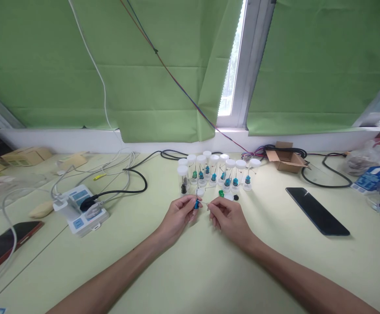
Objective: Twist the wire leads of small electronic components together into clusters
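My left hand (pixel 179 214) pinches a small blue plastic piece (pixel 196 203) with a thin metal rod standing up from it. Opposite, my right hand (pixel 229 218) has its thumb and forefinger closed on a thin, pale stick-like piece (pixel 204 203), whose tip reaches the blue piece; whether they touch I cannot tell. Just beyond the hands stand several clear vials (pixel 248 175) with white caps, holding blue, green or black pieces with thin rods. In front of them lie a loose green piece (pixel 221 193), a black piece (pixel 236 197) and a white cap (pixel 199 192).
A white power strip (pixel 82 218) with plugs and cables sits at the left, near a phone with a red edge (pixel 10 244). Another dark phone (pixel 317 211) lies at the right. An open cardboard box (pixel 286 160) and black cables are at the back.
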Available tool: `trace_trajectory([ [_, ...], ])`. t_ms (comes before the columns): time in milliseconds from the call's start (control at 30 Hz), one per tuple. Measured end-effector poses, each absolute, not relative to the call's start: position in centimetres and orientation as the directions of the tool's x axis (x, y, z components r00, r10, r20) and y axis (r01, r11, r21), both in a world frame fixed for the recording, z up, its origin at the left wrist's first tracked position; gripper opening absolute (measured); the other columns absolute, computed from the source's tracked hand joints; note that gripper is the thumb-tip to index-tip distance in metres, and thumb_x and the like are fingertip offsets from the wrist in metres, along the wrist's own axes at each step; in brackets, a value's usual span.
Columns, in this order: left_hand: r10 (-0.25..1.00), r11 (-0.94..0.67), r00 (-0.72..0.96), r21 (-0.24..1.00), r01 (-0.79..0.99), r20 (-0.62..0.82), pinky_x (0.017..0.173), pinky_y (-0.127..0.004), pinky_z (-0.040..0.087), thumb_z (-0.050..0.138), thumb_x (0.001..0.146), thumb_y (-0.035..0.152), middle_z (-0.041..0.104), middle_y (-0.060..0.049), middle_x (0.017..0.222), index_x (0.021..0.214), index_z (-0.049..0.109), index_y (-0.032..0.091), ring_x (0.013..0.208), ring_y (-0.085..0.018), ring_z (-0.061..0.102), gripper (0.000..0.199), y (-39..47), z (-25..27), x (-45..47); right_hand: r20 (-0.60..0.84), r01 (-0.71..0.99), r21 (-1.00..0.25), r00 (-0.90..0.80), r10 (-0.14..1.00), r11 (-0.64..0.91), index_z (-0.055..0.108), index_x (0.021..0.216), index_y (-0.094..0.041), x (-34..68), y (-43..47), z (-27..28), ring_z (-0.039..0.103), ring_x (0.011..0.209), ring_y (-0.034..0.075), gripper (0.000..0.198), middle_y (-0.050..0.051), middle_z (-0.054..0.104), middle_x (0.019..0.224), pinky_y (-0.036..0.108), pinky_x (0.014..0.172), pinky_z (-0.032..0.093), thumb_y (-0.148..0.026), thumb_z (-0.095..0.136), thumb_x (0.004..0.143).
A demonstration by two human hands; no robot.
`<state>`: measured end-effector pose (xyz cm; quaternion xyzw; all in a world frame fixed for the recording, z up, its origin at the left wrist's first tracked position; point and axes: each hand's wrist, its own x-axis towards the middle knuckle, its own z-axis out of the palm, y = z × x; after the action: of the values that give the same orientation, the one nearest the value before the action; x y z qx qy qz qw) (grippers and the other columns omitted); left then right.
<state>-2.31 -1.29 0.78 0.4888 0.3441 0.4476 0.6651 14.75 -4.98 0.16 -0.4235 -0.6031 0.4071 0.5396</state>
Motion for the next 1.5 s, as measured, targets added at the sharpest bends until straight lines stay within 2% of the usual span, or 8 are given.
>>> trace_trajectory([
  [167, 0.942, 0.023, 0.333, 0.982, -0.185, 0.040, 0.053, -0.023, 0.034, 0.070, 0.082, 0.038, 0.058, -0.001, 0.073, 0.092, 0.070, 0.015, 0.057, -0.008, 0.043, 0.025, -1.3, 0.9, -2.3, 0.122, -0.149, -0.982, -0.055, 0.991, 0.113, 0.057, 0.064, -0.018, 14.8, -4.4, 0.2, 0.050, 0.040, 0.010, 0.035, -0.002, 0.057, 0.056, 0.022, 0.036, 0.039, -0.047, 0.067, 0.082],
  [367, 0.962, -0.129, 0.248, 0.991, 0.033, 0.117, 0.058, -0.025, 0.040, 0.068, 0.083, 0.038, 0.056, 0.002, 0.060, 0.095, 0.070, 0.015, 0.055, -0.010, 0.047, 0.026, -1.8, 1.4, -2.2, -0.054, -0.359, -0.928, -0.132, 0.990, -0.099, 0.062, 0.067, -0.014, 15.2, -3.9, 0.3, 0.045, 0.040, 0.006, 0.036, -0.003, 0.055, 0.055, 0.018, 0.035, 0.034, -0.046, 0.079, 0.070],
  [467, 0.961, -0.184, 0.229, 0.978, 0.102, 0.157, 0.056, -0.025, 0.040, 0.069, 0.082, 0.038, 0.058, 0.001, 0.064, 0.097, 0.071, 0.017, 0.056, -0.010, 0.048, 0.026, -2.0, 1.3, -2.3, -0.092, -0.410, -0.900, -0.154, 0.984, -0.148, 0.062, 0.069, -0.014, 15.4, -3.8, 0.4, 0.044, 0.041, 0.005, 0.035, -0.004, 0.054, 0.055, 0.018, 0.036, 0.031, -0.043, 0.081, 0.068],
  [633, 0.930, -0.325, 0.229, 0.935, 0.142, 0.288, 0.056, -0.026, 0.045, 0.071, 0.079, 0.037, 0.067, -0.006, 0.099, 0.098, 0.073, 0.021, 0.059, -0.010, 0.053, 0.025, -2.1, 0.8, -2.5, -0.136, -0.484, -0.846, -0.209, 0.968, -0.223, 0.059, 0.075, -0.016, 15.6, -3.7, 0.3, 0.042, 0.042, 0.004, 0.032, -0.005, 0.053, 0.056, 0.017, 0.036, 0.027, -0.036, 0.083, 0.068],
  [967, 0.854, -0.497, 0.316, 0.827, 0.261, 0.413, 0.063, -0.026, 0.047, 0.069, 0.082, 0.033, 0.066, -0.005, 0.083, 0.097, 0.074, 0.020, 0.074, -0.016, 0.058, 0.020, -2.7, 1.2, -2.5, -0.238, -0.545, -0.761, -0.269, 0.933, -0.351, 0.057, 0.075, -0.014, 16.0, -3.4, 0.3, 0.033, 0.039, 0.001, 0.028, -0.006, 0.049, 0.055, 0.014, 0.032, 0.017, -0.020, 0.083, 0.064],
  [1267, 0.861, -0.480, 0.341, 0.824, 0.301, 0.377, 0.059, -0.024, 0.042, 0.067, 0.082, 0.034, 0.062, -0.003, 0.076, 0.090, 0.074, 0.019, 0.069, -0.014, 0.055, 0.017, -3.5, 1.5, -2.1, -0.273, -0.536, -0.749, -0.286, 0.919, -0.389, 0.063, 0.080, -0.012, 16.2, -3.3, 0.4, 0.029, 0.039, 0.000, 0.023, -0.007, 0.045, 0.054, 0.012, 0.031, 0.015, -0.017, 0.080, 0.064],
  [1367, 0.905, -0.383, 0.292, 0.890, 0.247, 0.308, 0.057, -0.024, 0.041, 0.068, 0.081, 0.035, 0.062, -0.003, 0.077, 0.087, 0.072, 0.019, 0.064, -0.013, 0.053, 0.018, -3.4, 1.4, -2.0, -0.254, -0.555, -0.751, -0.260, 0.932, -0.359, 0.061, 0.073, -0.013, 16.0, -3.3, 0.3, 0.035, 0.041, 0.001, 0.024, -0.005, 0.050, 0.056, 0.012, 0.032, 0.020, -0.018, 0.083, 0.063],
  [1500, 0.959, -0.199, 0.235, 0.965, 0.169, 0.157, 0.051, -0.023, 0.037, 0.070, 0.079, 0.038, 0.057, 0.001, 0.062, 0.085, 0.071, 0.017, 0.052, -0.010, 0.045, 0.021, -3.0, 1.5, -1.8, -0.183, -0.551, -0.784, -0.236, 0.954, -0.286, 0.062, 0.072, -0.013, 15.8, -3.5, 0.1, 0.042, 0.044, 0.003, 0.028, -0.003, 0.055, 0.057, 0.013, 0.036, 0.030, -0.029, 0.084, 0.068],
])
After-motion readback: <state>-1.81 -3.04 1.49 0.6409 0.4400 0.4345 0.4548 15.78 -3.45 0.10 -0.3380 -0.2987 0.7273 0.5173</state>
